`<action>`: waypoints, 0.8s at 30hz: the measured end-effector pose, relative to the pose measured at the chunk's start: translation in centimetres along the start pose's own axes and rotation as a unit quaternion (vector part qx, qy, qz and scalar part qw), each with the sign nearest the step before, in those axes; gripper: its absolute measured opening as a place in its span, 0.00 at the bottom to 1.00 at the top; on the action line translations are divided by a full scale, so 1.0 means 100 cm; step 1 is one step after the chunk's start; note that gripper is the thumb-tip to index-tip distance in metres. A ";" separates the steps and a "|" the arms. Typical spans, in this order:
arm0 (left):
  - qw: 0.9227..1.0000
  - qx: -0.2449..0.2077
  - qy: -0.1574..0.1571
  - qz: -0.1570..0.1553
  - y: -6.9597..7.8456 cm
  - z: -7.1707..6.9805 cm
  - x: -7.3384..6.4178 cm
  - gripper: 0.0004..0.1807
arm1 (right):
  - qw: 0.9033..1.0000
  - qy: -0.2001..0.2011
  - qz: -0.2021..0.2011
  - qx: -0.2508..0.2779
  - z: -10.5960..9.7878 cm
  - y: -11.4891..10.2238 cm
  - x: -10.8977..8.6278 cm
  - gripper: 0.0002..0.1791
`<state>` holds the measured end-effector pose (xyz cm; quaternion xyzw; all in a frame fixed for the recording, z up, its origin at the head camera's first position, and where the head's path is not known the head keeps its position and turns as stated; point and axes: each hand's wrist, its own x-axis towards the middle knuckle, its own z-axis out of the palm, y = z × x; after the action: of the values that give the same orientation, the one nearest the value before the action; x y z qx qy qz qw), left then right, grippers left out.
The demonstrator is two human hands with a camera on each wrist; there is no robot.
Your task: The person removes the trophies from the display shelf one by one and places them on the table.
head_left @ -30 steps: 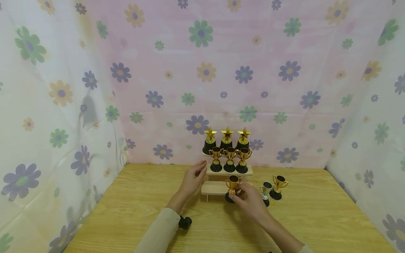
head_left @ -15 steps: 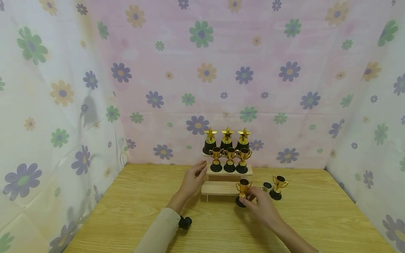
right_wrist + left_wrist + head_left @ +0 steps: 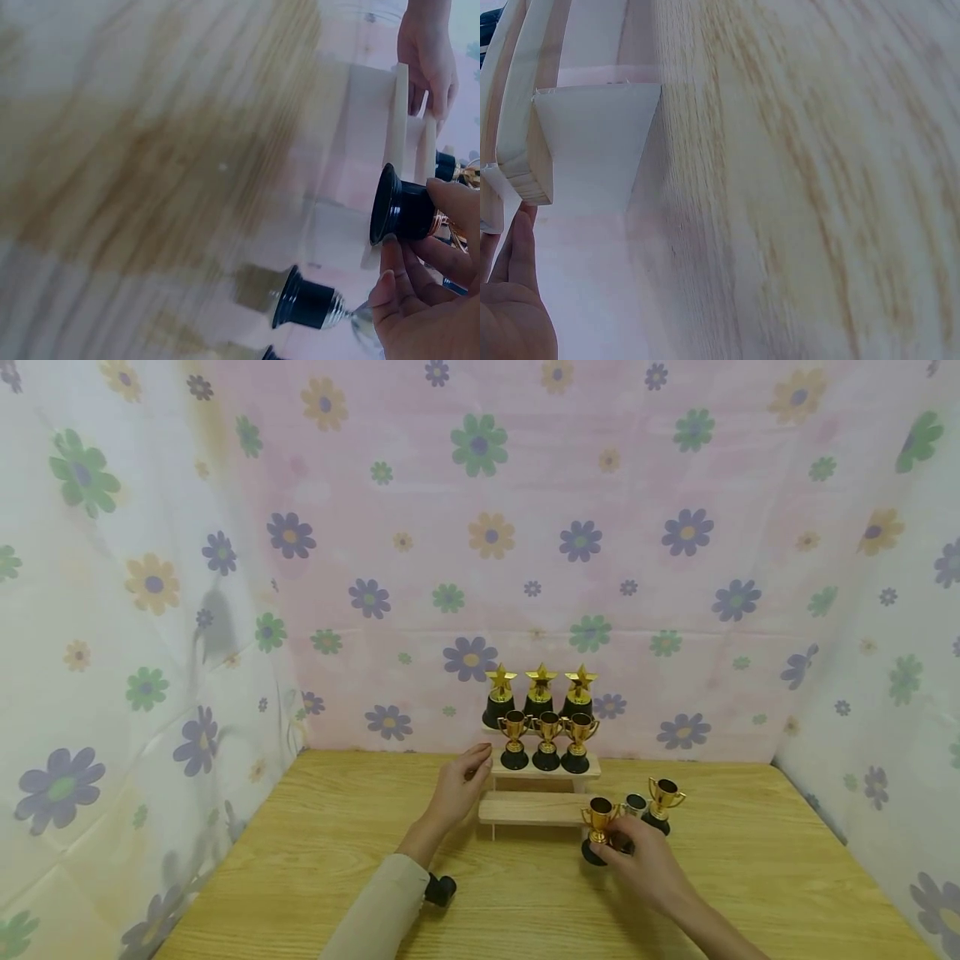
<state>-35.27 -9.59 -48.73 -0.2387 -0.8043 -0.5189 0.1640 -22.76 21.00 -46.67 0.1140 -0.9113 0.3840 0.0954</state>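
My right hand (image 3: 652, 864) pinches a small gold trophy cup (image 3: 600, 810) by its lower part, just off the lower step's right end. Its black base (image 3: 409, 208) faces the camera in the right wrist view, and the trophy looks raised off the table. My left hand (image 3: 453, 789) is at the left end of the stepped wooden stand (image 3: 525, 810), fingertips right at the middle step. Extended fingers (image 3: 523, 251) show against the step's end in the left wrist view. A silver trophy cup (image 3: 634, 802), partly hidden by my right hand, stands close behind it.
Another gold trophy cup (image 3: 665, 793) stands on the wooden table (image 3: 300, 860) at right. Three gold cups (image 3: 547, 739) line the middle step, and three star trophies (image 3: 541, 689) the top one. Flowered cloth (image 3: 480, 543) closes in the back and sides.
My right hand has carried the gold trophy cup rightward and nearer, from in front of the lower step to beyond its right end. The left hand stays at the stand.
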 end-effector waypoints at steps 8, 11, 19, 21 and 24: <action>1.000 -0.004 0.005 0.000 0.000 0.001 -0.001 0.21 | 1.000 -0.019 0.015 -0.011 -0.014 0.012 -0.007 0.07; 1.000 -0.005 0.008 0.006 0.001 0.002 -0.001 0.21 | 0.999 -0.033 0.027 -0.013 -0.020 0.018 -0.010 0.09; 1.000 -0.008 0.007 0.006 -0.001 0.003 -0.001 0.21 | 0.999 -0.029 0.039 -0.017 -0.031 0.037 -0.017 0.15; 1.000 -0.009 0.004 0.002 -0.001 0.002 -0.001 0.21 | 0.999 -0.024 0.042 -0.019 -0.034 0.042 -0.018 0.15; 1.000 -0.009 0.002 -0.002 -0.001 0.001 -0.001 0.21 | 0.998 -0.022 0.049 -0.022 -0.036 0.049 -0.017 0.15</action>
<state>-35.27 -9.54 -48.92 -0.2377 -0.8000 -0.5265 0.1623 -22.17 27.19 -47.93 0.0758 -0.9259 0.3654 0.0592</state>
